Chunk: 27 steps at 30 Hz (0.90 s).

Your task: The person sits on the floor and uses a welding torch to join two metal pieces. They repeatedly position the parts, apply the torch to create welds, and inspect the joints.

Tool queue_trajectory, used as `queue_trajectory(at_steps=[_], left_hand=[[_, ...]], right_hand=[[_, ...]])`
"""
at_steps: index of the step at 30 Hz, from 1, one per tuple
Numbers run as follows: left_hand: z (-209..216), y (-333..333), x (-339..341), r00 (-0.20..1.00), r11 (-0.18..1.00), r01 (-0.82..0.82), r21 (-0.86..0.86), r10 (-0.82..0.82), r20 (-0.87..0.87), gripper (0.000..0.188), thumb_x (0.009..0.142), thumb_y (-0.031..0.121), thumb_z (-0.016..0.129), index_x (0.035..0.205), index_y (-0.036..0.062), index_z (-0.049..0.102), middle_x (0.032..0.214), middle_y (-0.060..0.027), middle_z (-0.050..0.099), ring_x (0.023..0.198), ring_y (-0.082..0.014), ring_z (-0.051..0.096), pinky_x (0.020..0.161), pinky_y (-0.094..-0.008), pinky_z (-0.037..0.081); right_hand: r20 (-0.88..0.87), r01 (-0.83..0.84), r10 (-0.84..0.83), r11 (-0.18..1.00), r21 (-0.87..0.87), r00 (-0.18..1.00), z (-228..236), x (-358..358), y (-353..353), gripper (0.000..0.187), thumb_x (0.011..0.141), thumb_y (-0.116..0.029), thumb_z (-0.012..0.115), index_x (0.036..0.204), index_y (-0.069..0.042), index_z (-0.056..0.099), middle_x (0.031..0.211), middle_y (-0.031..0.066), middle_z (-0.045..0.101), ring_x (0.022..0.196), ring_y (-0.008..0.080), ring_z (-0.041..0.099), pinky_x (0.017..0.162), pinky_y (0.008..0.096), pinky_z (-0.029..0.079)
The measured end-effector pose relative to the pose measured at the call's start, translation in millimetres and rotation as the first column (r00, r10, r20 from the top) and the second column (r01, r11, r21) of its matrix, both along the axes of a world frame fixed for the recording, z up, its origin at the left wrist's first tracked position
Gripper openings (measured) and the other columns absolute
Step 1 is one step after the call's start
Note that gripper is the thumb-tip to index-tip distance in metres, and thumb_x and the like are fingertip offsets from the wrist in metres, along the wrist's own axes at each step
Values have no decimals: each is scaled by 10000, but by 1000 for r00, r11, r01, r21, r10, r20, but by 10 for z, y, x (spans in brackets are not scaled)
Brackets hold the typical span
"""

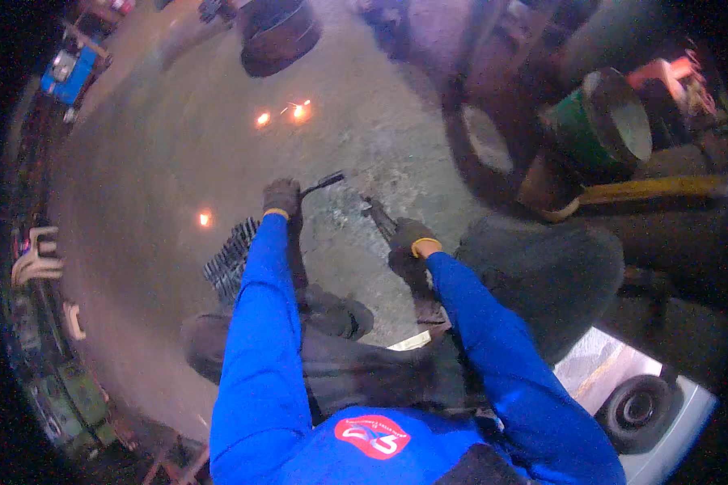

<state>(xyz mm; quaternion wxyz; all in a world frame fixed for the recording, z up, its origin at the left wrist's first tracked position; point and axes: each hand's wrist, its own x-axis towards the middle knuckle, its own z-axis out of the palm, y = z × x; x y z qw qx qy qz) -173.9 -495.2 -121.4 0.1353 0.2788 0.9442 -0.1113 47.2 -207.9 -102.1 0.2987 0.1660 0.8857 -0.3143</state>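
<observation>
My left hand [281, 196], in a dark glove with a yellow cuff, is closed on a dark metal rod [325, 181]. The rod points right and thickens at its far end. To its right, my right hand [410, 237], gloved the same way, is wrapped round a dark long-handled tool [380, 217]; it resembles tongs or pliers, but its exact kind is unclear. The tool's tip is just right of the rod, apart from it, above a pale scuffed patch of floor. Beside my left forearm lies a pile of dark, similar metal pieces [230, 259].
Glowing orange spots [299, 111] dot the concrete floor ahead. A dark drum [279, 36] stands at the far side. On the right are a green cylindrical container [594, 129] and a yellow bar [655, 191]. A white plastic chair [37, 257] is at the left edge.
</observation>
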Motion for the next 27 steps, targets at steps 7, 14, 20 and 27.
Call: queue_trajectory(at_steps=[7,14,20,27], left_hand=[[-422,-203,192,959,852,-271,447,281,45,361,910,353,530,1049,42,647,1074,-220,654,1043,-418,603,917,-467,465],[-108,664,549,877,545,-480,688,269,399,349,824,356,691,898,15,696,717,-110,662,645,-214,654,606,-382,514],[-13,1013,474,873,579,-480,659,247,420,371,826,343,678,979,7,706,882,-163,704,787,-277,676,731,-388,516],[614,1053,622,789,658,-591,467,350,505,374,816,302,662,1015,-12,698,886,-191,706,800,-300,695,732,-397,536]], right_hand=[[-37,-95,105,971,219,994,-87,-201,217,328,836,-286,542,1042,-107,723,1098,155,690,1004,345,667,844,478,524],[-208,16,107,856,517,972,1657,-1020,2300,339,791,-290,596,1029,-95,738,1104,150,696,991,328,674,828,473,533],[-471,343,94,563,752,877,3186,-727,5145,419,859,-371,550,1123,-78,693,1253,153,626,1135,355,605,939,455,482],[-451,523,-272,531,667,850,3329,-257,5435,370,781,-324,649,1024,-55,723,1013,181,705,940,339,680,828,473,515]])
